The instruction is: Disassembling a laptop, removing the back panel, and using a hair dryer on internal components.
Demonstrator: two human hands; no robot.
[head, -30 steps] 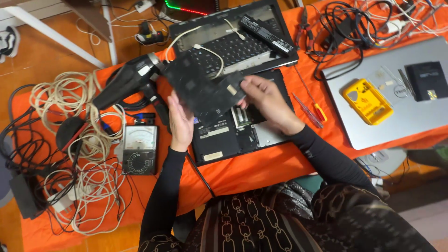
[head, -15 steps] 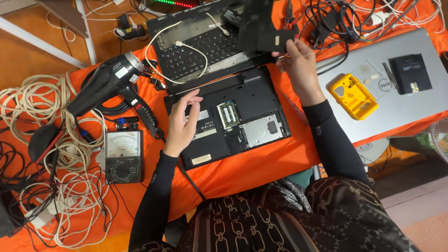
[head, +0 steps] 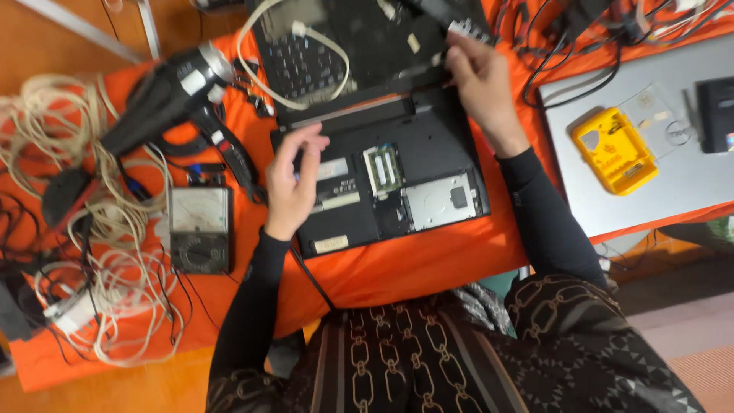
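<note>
Orange-covered table [head: 428, 268] over brown wooden floor [head: 53, 30], evenly lit.

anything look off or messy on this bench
The black laptop base lies underside up with its covers off, memory sticks and the drive bay exposed. The left hand rests on its edge. A tangle of cream cable sprawls over the orange cloth beside it.

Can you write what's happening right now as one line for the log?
left hand: resting on open laptop base | right hand: at panel behind it | hair dryer, meter: left, on orange cloth
</note>
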